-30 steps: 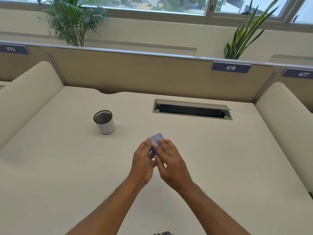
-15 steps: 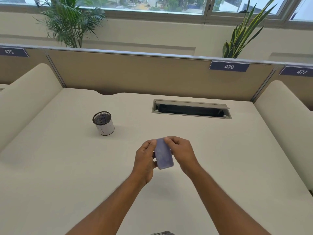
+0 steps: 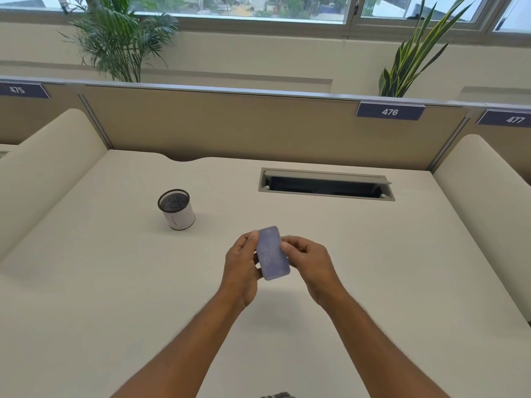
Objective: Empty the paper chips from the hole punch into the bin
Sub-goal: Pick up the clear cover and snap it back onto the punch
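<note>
A small blue-violet hole punch [image 3: 272, 252] is held above the middle of the cream desk [image 3: 388, 268], its flat underside turned up toward me. My left hand [image 3: 240, 265] grips its left edge and my right hand [image 3: 308, 264] pinches its right edge. A small round bin [image 3: 176, 209] with a black mesh rim and white side stands on the desk to the left and farther back, a hand's width or more from the punch. No paper chips are visible.
An open cable slot [image 3: 326, 185] is set into the desk at the back right. Tan partition panels [image 3: 230, 127] with number plates close the back, and padded cream dividers [image 3: 48, 168] flank both sides. Two plants stand behind the partition.
The punch was turned over between both hands so its flat underside faces up. The hands stayed over the middle of the desk; the bin did not move.
</note>
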